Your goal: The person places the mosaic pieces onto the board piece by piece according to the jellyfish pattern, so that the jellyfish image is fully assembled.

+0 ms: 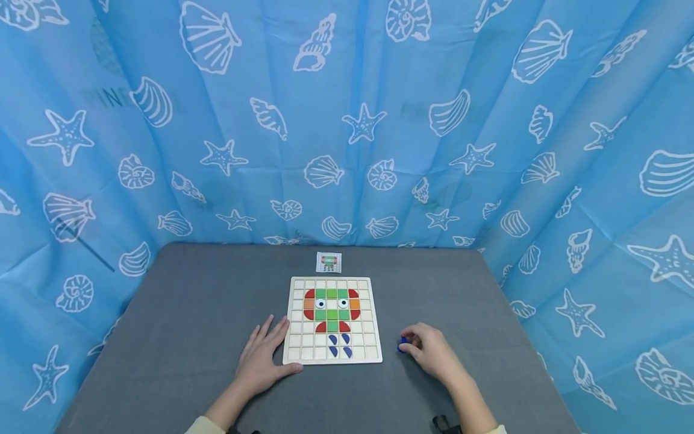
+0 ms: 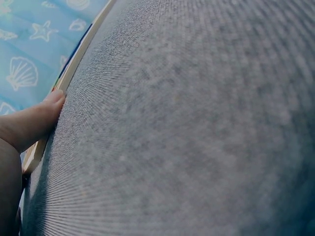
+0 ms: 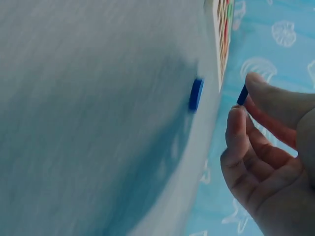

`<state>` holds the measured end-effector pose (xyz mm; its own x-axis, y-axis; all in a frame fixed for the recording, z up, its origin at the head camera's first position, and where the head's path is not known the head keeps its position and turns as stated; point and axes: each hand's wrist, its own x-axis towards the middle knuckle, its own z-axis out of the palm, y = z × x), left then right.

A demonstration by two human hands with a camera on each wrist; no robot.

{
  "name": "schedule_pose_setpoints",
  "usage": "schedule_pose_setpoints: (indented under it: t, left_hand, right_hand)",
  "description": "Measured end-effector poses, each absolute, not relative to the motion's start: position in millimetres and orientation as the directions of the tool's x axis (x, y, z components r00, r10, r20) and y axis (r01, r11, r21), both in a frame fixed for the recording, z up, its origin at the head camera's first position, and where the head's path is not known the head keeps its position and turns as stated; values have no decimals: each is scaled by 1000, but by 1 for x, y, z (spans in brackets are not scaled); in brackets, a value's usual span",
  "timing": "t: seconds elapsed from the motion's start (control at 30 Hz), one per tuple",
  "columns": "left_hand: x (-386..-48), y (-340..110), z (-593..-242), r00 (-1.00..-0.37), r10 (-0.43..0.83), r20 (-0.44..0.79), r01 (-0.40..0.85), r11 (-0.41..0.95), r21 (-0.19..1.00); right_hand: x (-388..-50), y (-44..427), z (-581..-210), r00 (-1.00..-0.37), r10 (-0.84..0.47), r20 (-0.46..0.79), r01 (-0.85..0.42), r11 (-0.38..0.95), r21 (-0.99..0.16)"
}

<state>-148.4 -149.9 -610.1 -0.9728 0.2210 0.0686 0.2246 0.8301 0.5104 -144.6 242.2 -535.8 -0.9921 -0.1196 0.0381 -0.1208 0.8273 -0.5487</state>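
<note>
A white gridded board (image 1: 306, 352) lies on the grey table, bearing red, orange and green pieces, two eye pieces and several blue semicircular pieces (image 1: 333, 351) low on it. My left hand (image 1: 259, 361) rests at the board's lower-left corner, fingers spread; in the left wrist view the thumb (image 2: 42, 115) touches the board's edge. Right of the board, my right hand (image 1: 430, 351) pinches a small blue piece (image 3: 242, 95) between thumb and fingers, just above the table. Another blue piece (image 3: 196, 95) lies on the cloth beneath that hand.
A small picture card (image 1: 328, 255) with a similar coloured figure lies beyond the board's far edge. Blue curtains (image 1: 363, 157) printed with shells and starfish hang behind and beside the grey table (image 1: 217, 289).
</note>
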Motion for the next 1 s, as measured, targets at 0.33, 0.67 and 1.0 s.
schedule_pose_setpoints:
  t: [0.33,0.67,1.0]
  left_hand:
    - [-149,-149,-612,-974,220,55,217,834,507]
    - [-148,-149,-612,-971,228,76,234,823,517]
    - [-149,-150,-611,-974,221,54,217,830,514]
  right_hand:
    - [-150,192,-528,-980,-165,112,-200,810,-551]
    - [-154,140,-529,-955,-276,109,-286,758,-586]
    - [-161,94,-532,-961,-263,82,-265,803,-533]
